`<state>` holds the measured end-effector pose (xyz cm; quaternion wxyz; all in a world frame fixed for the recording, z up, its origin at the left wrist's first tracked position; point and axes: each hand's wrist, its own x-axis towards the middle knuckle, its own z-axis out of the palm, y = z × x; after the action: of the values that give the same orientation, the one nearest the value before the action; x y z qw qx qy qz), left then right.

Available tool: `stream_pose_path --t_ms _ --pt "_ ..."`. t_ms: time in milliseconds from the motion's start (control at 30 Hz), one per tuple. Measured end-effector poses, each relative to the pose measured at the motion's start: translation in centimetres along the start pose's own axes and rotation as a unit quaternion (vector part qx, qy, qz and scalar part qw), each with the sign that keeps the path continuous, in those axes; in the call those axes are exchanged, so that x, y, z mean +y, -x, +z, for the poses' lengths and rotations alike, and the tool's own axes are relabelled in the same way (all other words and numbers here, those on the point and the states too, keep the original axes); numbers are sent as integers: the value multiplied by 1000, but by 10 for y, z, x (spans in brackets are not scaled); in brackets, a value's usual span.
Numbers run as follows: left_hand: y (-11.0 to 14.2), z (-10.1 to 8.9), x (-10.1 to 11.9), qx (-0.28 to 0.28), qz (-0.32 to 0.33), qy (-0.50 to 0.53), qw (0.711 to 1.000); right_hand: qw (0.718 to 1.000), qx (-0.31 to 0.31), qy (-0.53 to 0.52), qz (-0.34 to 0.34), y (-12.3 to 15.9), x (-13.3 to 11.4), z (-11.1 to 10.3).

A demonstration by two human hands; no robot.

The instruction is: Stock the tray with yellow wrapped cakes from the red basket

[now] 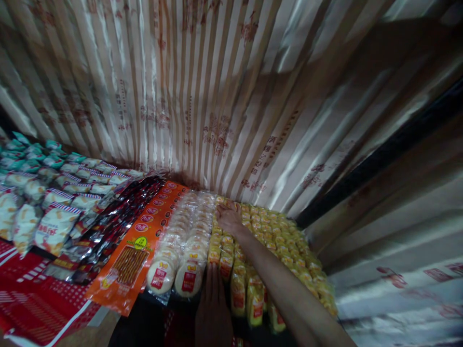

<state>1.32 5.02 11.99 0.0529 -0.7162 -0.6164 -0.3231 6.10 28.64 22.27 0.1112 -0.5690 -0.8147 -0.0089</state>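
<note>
I viewed rows of snacks through the head camera, with the orange packet (142,236) as landmark. The yellow packets (256,301), the goods both hands attended, stood in close rows to its right, beyond two rows of round white crackers (189,279) in clear wrapping. My right hand (228,217) reached over these rows from the lower right and lay on their far left part, to the right of the orange packet; its fingers looked partly bent, but I could not tell whether they gripped anything. My left hand (213,303) lay nearer me, also right of the orange packet, flat, its fingers straight and close together, the tips at the near end of the leftmost yellow row; I saw nothing held in it. Left of the orange packet came dark red packets (125,214), then white bags (56,229) with striped tops, and teal bags (31,166) farther back. A pleated curtain (217,96) with printed red marks hung behind the orange packet.
</note>
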Motion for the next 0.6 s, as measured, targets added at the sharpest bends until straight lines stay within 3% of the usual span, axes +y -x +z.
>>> stream_pose_path --t_ms 167,267,333,400,500,600 --pt "0 3 0 2 -10 -3 1000 1000 11 -15 -20 5 1 -13" --pt "-1 4 1 5 -20 -10 1000 993 80 -79 -36 27 -3 -27" --pt "-3 4 2 11 -25 -23 999 971 166 -166 -48 54 -7 -38" --pt "-5 3 3 13 -21 -44 999 948 213 -232 -47 89 -10 -48" --pt "-9 -3 6 11 -16 -70 997 937 219 -272 -35 148 -16 -57" --pt "-12 -8 10 28 -16 -92 995 947 160 -277 -41 200 -25 -51"
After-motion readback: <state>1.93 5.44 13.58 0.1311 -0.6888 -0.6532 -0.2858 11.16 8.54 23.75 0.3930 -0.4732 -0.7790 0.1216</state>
